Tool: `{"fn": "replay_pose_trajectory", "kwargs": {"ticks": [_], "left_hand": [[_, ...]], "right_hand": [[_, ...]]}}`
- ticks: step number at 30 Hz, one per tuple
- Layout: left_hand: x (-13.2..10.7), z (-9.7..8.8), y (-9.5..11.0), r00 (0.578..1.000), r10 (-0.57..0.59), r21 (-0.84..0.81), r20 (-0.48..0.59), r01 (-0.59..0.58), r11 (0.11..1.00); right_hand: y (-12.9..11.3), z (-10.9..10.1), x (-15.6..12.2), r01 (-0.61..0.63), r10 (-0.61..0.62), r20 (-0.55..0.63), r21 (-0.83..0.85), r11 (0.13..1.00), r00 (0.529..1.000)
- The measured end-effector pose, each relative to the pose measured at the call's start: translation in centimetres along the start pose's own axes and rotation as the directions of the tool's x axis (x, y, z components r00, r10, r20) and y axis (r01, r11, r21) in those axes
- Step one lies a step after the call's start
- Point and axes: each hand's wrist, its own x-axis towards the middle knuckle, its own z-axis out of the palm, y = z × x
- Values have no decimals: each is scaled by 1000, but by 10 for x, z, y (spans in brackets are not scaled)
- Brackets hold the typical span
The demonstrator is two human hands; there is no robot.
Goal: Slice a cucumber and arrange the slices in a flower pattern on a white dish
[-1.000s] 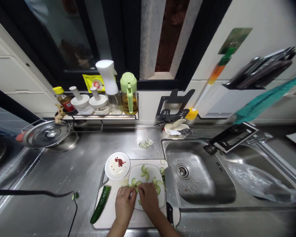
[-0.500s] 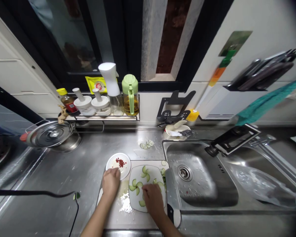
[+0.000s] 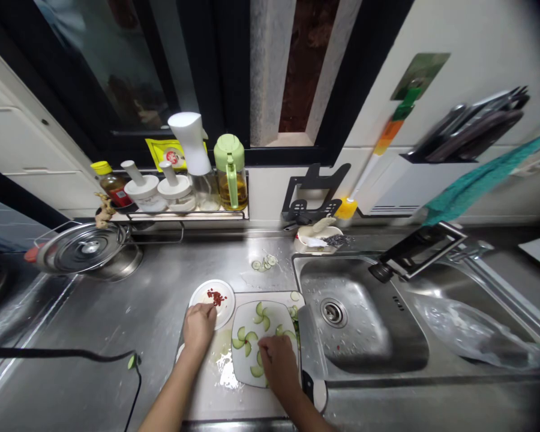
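Observation:
My left hand (image 3: 198, 327) is closed, its fingertips over the near-left rim of a small round white plate (image 3: 226, 311). Chopped red pieces (image 3: 216, 296) lie on that plate. My right hand (image 3: 278, 360) hovers low over a squarish white plate (image 3: 245, 374), fingers pinched; anything between them is too small to make out. Pale green cucumber slices (image 3: 238, 344) form pinwheel-like groups on it, one with a red bit at its centre. The right hand hides part of the lower-right slices. Both plates rest on a light cutting board (image 3: 207, 396).
A cleaver (image 3: 312, 342) lies along the board's right side, beside the sink (image 3: 360, 330). Loose cucumber rounds (image 3: 264, 262) sit on the steel counter behind. A lidded pot (image 3: 90, 249) stands left, under a condiment shelf (image 3: 189, 216). A black cable (image 3: 58, 355) crosses the left counter.
The whole view has shifted slightly, so everything appears a little further left. Both hands keep nearly the same places over the plates, still closed.

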Motion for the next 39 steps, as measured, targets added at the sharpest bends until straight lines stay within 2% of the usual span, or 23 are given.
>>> {"fn": "replay_pose_trajectory", "kwargs": {"ticks": [10,13,16,20,23,26,31,39], "left_hand": [[2,-9,5,1000,14,-22,10,-14,1000],[-6,-14,13,1000,24,-115,-11,-25,993],[-15,-15,32,997,71,-258,-24,-75,963],[-21,-4,66,975,218,-361,29,-194,912],[-20,7,89,956,286,-350,60,-248,903],[-17,16,103,940,326,-304,99,-284,909],[-15,24,108,923,360,-251,137,-319,914],[-14,24,109,923,353,-237,154,-312,920]], "right_hand": [[1,-4,-1,-28,28,16,34,999,999],[5,-5,0,-30,30,8,37,999,1000],[10,-7,3,-43,43,-18,20,999,999],[13,-14,11,-53,53,-38,-10,999,998],[14,-20,19,-57,56,-23,-48,997,998],[15,-21,26,-55,55,-9,-75,996,998],[15,-18,35,-29,29,-6,-96,995,1000],[12,-16,40,6,-7,-7,-97,995,1000]]}}
